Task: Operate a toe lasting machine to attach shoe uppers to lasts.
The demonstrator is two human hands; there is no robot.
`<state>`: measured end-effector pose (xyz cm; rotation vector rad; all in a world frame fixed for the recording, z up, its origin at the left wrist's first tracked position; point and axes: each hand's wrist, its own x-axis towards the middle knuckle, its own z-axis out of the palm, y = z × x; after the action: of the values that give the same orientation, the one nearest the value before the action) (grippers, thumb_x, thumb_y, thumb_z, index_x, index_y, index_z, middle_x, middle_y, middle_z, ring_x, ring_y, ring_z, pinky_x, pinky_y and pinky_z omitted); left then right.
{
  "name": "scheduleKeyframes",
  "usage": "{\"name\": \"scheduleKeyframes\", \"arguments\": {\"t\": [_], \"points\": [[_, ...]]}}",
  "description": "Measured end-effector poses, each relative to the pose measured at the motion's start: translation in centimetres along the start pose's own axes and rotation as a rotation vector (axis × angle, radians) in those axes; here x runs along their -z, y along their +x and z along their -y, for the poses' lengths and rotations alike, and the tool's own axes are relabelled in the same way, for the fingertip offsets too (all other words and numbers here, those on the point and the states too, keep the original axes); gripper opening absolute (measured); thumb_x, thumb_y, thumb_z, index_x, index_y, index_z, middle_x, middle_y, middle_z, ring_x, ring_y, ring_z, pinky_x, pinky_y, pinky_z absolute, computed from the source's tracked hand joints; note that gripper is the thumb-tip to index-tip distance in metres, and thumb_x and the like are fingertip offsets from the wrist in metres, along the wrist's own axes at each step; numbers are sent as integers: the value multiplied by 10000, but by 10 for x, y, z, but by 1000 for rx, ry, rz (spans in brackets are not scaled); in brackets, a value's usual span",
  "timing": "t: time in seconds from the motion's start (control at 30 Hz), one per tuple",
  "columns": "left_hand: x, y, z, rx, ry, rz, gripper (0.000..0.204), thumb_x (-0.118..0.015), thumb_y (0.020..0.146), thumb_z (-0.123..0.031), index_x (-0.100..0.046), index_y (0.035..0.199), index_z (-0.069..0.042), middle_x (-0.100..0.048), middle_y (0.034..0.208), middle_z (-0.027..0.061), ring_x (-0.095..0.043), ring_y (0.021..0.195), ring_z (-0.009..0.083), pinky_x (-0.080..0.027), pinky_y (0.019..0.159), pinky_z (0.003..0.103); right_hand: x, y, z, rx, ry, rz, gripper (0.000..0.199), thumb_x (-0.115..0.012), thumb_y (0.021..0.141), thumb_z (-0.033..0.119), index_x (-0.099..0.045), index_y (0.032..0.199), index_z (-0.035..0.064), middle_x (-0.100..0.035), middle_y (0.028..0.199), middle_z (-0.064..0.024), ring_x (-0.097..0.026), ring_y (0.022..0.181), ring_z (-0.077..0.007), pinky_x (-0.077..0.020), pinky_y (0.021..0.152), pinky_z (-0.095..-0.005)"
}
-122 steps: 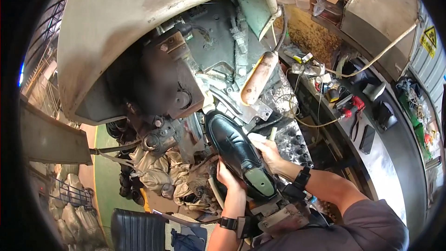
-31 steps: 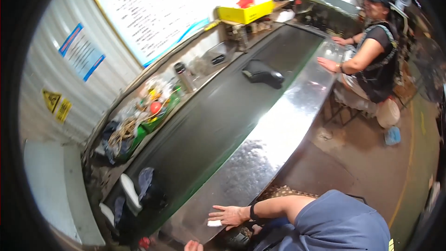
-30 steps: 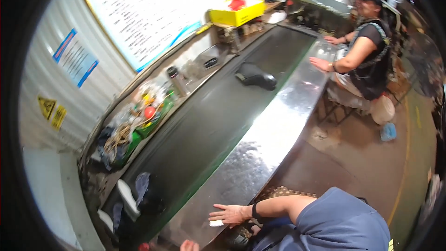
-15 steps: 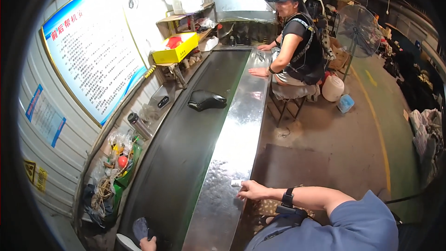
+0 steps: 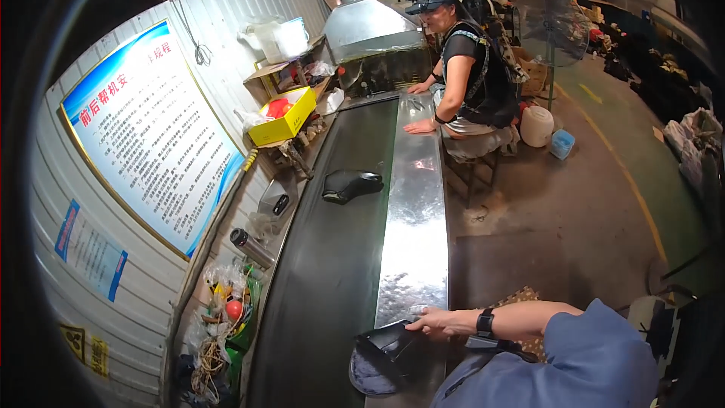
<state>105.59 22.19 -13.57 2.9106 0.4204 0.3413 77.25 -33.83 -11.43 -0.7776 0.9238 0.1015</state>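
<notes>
My right hand (image 5: 436, 323) lies flat, fingers spread, on the shiny metal side rail (image 5: 411, 219) of a dark conveyor belt (image 5: 332, 272). Its fingertips touch the rim of a black shoe (image 5: 387, 346) at the belt's near end. A grey rounded piece (image 5: 370, 376) sits under that shoe. My forearm, with a dark wristband and blue sleeve, enters from the lower right. My left hand is out of sight. Farther up the belt lies another black shoe (image 5: 351, 184).
A seated person in a cap (image 5: 468, 75) rests both hands on the rail's far end. Along the left wall are a large poster (image 5: 151, 143), a yellow box (image 5: 283, 117), a metal flask (image 5: 251, 246) and bags of clutter (image 5: 219, 317). A standing fan (image 5: 551, 26) and white canister (image 5: 536, 125) stand on the floor.
The view has swung from the machine to the belt. A black shoe now lies under my right fingertips. My left hand, seen low at the belt earlier, is gone from view.
</notes>
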Motion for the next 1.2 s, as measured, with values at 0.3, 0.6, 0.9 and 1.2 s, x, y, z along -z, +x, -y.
{"name": "scheduleKeyframes", "arguments": {"t": [0.3, 0.6, 0.9, 1.2], "points": [[-75, 8, 45, 301, 72, 312, 1086, -858, 647, -528, -371, 1527, -117, -459, 1420, 303, -449, 1289, 478, -399, 1057, 566, -8, 1, 4, -237, -12, 296, 1088, -802, 857, 138, -6, 1593, 225, -511, 1287, -164, -555, 1124, -267, -479, 810, -592], [-12, -41, 41, 291, -30, 314, 1152, -878, 613, -504, -320, 1559, -158, -409, 1444, 311, -381, 1327, 506, -347, 1086, 609, -9, -21, 35, -255, -87, 416, 619, -739, 924, 154, -298, 1359, 146, -467, 802, 17, -465, 555, -110, -444, 1012, -685], [63, -131, -82, -390, -440, -66, 817, -898, 530, -343, -633, 1274, -135, -414, 1385, 261, -368, 1289, 488, -379, 1045, 603, 3, -20, 38, -116, -168, 446, 625, -662, 974, 361, -334, 1479, 194, -458, 1410, -110, -425, 1322, -332, -369, 1035, -702], [134, -324, -244, -1323, -300, -4, 462, -780, 623, -318, -641, 1049, -202, -458, 1361, 146, -376, 1313, 307, -287, 1090, 554, 62, -28, 42, 50, 200, 223, 407, -607, 974, 453, -610, 1209, 120, -636, 1238, -91, -587, 1134, -262, -550, 836, -468]]}}
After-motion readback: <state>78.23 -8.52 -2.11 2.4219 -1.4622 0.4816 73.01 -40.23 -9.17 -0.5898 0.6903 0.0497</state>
